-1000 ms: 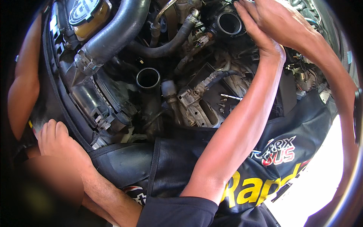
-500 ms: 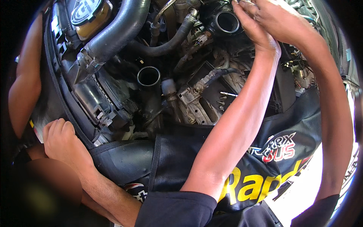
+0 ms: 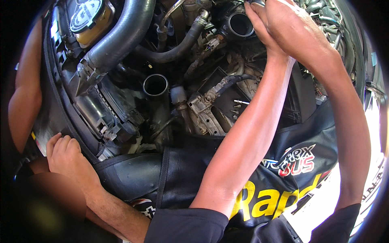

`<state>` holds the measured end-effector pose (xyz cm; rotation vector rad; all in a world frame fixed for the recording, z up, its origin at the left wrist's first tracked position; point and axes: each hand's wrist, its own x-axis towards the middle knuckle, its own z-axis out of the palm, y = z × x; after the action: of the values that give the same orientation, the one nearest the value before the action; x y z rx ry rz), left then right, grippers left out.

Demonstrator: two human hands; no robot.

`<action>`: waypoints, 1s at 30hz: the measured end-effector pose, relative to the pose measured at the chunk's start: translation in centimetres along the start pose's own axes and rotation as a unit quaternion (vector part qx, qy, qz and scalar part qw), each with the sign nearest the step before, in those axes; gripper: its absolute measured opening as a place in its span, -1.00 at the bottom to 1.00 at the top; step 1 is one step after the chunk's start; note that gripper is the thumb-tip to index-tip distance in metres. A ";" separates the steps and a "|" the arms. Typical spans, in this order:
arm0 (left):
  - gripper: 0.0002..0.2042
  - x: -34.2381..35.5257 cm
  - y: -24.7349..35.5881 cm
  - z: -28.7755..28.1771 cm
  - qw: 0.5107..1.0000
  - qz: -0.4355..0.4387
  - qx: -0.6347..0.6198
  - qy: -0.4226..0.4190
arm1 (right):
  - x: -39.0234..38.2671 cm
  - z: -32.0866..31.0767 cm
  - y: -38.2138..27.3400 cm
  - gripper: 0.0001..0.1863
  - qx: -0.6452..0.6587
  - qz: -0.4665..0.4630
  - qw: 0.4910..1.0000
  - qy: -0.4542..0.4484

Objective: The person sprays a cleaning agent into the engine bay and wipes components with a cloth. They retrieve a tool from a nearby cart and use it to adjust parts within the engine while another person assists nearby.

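My left hand (image 3: 262,29) reaches to the upper edge beside a black duct mouth with a bright metal rim (image 3: 242,36). Its fingers are bent close together at the right of that mouth. Partly over it lies my right hand (image 3: 289,26), also closed, its fingers bent and cut by the upper edge. Whatever the fingers grip is hidden behind the hands. Down and to the left stands a second open pipe with a metal rim (image 3: 155,95). Several small bolts (image 3: 234,111) and a slim silver rod-like piece (image 3: 241,102) lie left of my left forearm.
A thick black hose (image 3: 121,46) and a reservoir with a pale blue cap (image 3: 86,15) fill the upper left. A black protective cover (image 3: 202,170) drapes the near edge. Another person's hand (image 3: 69,158) rests at the left; another bare arm (image 3: 26,93) stands near the left rim.
The whole view has shifted slightly. My right hand has moved down and left over my left hand. Both stay beside the duct mouth. One finger of the other person's hand has straightened.
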<state>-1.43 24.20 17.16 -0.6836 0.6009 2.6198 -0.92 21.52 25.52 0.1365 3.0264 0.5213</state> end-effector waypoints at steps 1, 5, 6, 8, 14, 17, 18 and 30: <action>-0.76 -0.1 0.0 0.0 1.000 -0.002 -0.011 0.000 | 0.0 0.4 -0.6 -0.54 0.003 0.030 1.000 0.003; -0.74 0.2 0.9 -0.3 1.000 0.003 -0.026 0.003 | 0.0 -0.6 -2.7 -0.54 0.012 0.103 0.994 -0.028; -0.74 0.2 1.2 -0.5 0.999 0.005 -0.035 0.006 | -0.2 -0.1 -2.4 -0.55 -0.021 0.045 0.998 0.044; -0.73 0.4 1.1 -0.6 0.999 0.005 -0.037 0.008 | -0.5 -0.3 -2.2 -0.57 -0.049 -0.016 0.992 0.111; -0.70 0.8 0.0 0.3 1.000 0.007 -0.024 0.013 | -1.6 -3.9 1.1 -0.64 0.010 0.016 0.999 -0.040; -0.69 0.5 -0.1 0.6 1.000 0.014 0.004 0.015 | -3.5 -4.7 3.7 -0.69 -0.054 -0.055 0.997 -0.023; -0.68 0.3 -0.2 0.6 0.999 0.017 0.028 0.012 | -4.2 -4.5 5.4 -0.69 -0.082 -0.098 0.991 -0.025; -0.69 -2.4 15.6 -1.3 0.661 0.047 0.723 -0.196 | -26.7 -4.9 13.6 -0.52 0.300 0.111 0.948 0.009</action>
<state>-5.89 9.82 22.25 0.4378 2.0968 1.3732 26.27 30.05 36.05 0.5067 3.0919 -0.4107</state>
